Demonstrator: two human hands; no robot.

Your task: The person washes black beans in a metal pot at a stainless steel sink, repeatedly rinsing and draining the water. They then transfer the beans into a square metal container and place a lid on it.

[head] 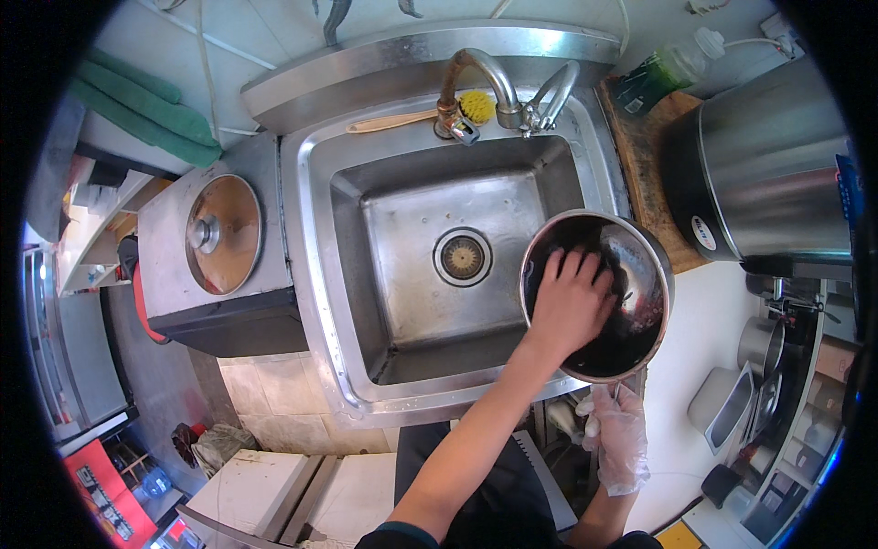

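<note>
My right hand (617, 436), in a clear plastic glove, is closed around the handle of a round metal pot (634, 309). The pot is tilted over the right edge of a stainless steel sink (446, 309), its dark inside facing me. Bare and partly spread, my left hand (573, 295) reaches into the pot; its fingertips are against or close to the inner wall, and whether they hold anything cannot be told. A curved faucet (480, 62) stands at the back of the sink. Behind the basin lies a brush with yellow bristles (477, 108) and a wooden handle.
A glass lid (226, 233) with a metal knob rests on the counter left of the sink. To the right, a large metal container (768, 165) and a bottle with green liquid (665, 68) stand by a wooden board (634, 158). Green gloves (144, 117) hang at upper left.
</note>
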